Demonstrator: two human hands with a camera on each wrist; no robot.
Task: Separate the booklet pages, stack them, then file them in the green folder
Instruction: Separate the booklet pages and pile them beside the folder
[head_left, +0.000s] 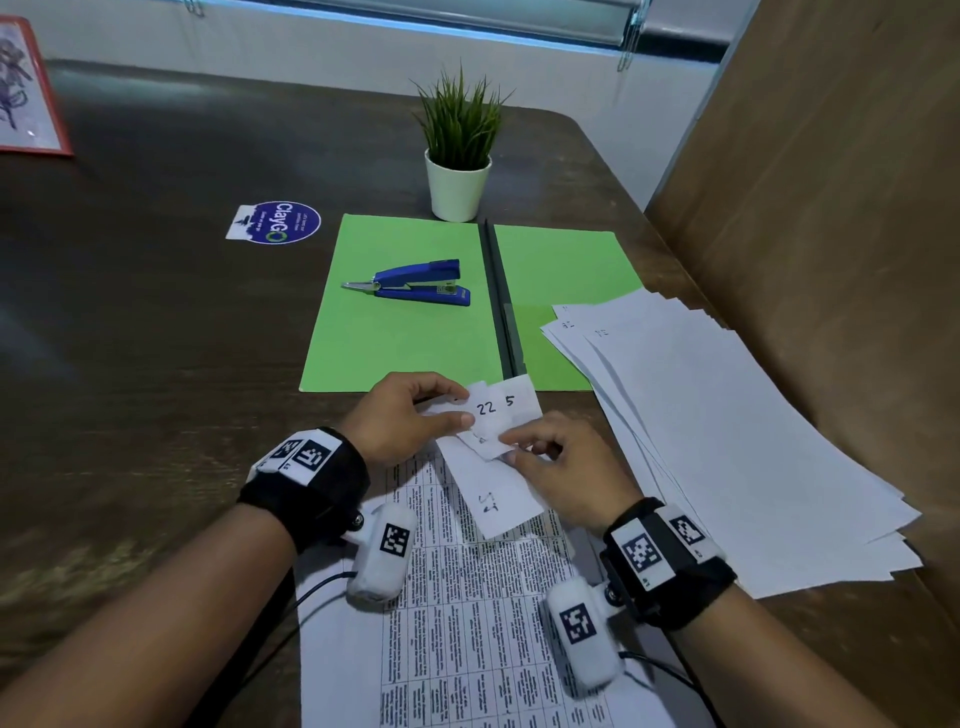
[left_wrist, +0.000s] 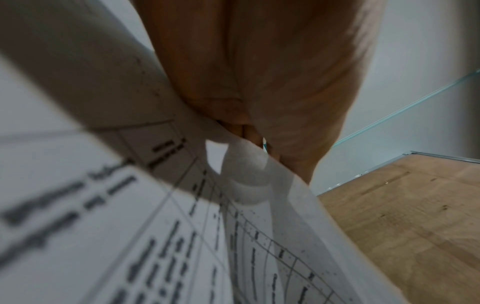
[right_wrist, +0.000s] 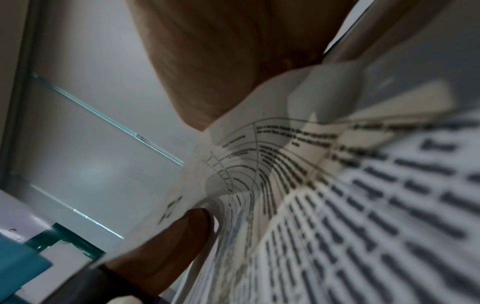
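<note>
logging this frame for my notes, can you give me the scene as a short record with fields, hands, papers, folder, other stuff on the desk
left hand: pinches the top corner of the booklet pages, where 22 and 5 are handwritten
right hand: pinches a lower page corner of the same booklet
loose page stack: white sheets fanned out, at the right, overlapping the folder's right half
green folder: lies open and flat, dark spine in the middle
stapler: blue, on the folder's left half
potted plant: behind the folder
table: dark wood
</note>
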